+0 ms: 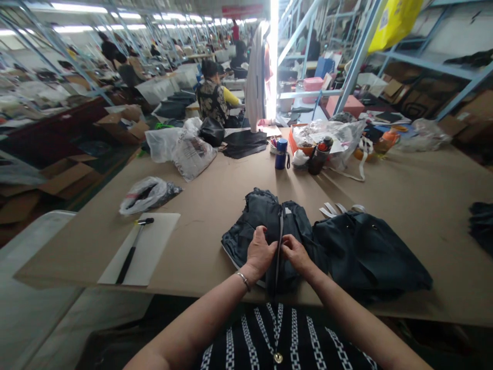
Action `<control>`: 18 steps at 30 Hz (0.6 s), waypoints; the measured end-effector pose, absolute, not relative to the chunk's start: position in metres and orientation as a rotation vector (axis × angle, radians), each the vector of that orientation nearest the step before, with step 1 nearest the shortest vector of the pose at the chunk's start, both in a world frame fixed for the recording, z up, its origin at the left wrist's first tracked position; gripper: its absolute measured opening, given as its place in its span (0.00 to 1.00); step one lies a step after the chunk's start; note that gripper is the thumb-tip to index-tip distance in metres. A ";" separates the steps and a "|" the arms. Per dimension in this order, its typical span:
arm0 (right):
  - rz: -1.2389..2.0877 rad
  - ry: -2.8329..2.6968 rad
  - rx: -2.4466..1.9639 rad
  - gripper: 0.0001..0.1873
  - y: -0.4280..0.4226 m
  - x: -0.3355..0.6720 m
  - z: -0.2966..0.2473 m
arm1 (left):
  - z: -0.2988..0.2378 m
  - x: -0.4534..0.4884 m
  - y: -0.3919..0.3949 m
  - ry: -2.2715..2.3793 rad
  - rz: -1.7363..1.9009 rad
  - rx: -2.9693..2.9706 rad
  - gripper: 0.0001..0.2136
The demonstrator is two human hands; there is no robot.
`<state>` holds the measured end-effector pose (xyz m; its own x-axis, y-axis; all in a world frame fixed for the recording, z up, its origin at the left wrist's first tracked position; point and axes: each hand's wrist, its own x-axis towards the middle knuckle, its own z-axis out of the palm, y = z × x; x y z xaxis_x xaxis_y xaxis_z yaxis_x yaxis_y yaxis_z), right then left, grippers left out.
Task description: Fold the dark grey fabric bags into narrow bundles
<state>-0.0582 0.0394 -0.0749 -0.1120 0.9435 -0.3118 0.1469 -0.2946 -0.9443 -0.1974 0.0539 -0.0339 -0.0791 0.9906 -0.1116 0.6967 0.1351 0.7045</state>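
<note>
Rows of steel-framed shelving and long worktables are stretching away under strip lights, and a co-worker [211, 97] is sitting at the far end of my bench. Through the head camera I'm looking down on a brown-topped worktable [200, 180], with the dark zippered fabric piece [246, 239] lying right at its near edge, directly in front of the wearer's striped top [277, 339]. My left hand [261, 252], with a metal bracelet [243, 280] on its wrist, is closing narrowly on the fabric just beside the zipper [280, 241]. My right hand [296, 255] is pinching the other side, its fingertips [284, 244] touching the zipper's edge, so the two hands are working close together.

Just to the right, a navy bag panel with metal eyelets [370, 252] is lying against the piece, with white straps [339, 208] beyond it. Off to the left, a hammer [133, 249] is resting on a white cutting board [152, 241], and a plastic bag [144, 195] is lying past that. A blue bottle [281, 154] is standing farther up the table.
</note>
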 end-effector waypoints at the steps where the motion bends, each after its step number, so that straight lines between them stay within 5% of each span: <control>1: 1.477 -1.231 -1.471 0.12 0.038 -0.060 -0.076 | -0.032 -0.198 0.052 1.832 0.641 1.630 0.17; 3: 1.483 -1.225 -1.459 0.10 0.037 -0.064 -0.077 | -0.033 -0.198 0.048 1.731 0.604 1.606 0.07; 6: 1.521 -1.223 -1.440 0.09 0.036 -0.068 -0.077 | -0.041 -0.200 0.043 1.538 0.597 1.488 0.12; 18: 1.567 -1.139 -1.467 0.19 0.036 -0.080 -0.110 | -0.082 -0.217 0.052 1.528 0.474 1.113 0.03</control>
<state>-0.0799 0.0358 -0.1100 -0.1170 0.9183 -0.3782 0.0766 -0.3713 -0.9253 -0.2170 0.0517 -0.0821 0.0772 0.8390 -0.5386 0.3874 0.4725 0.7916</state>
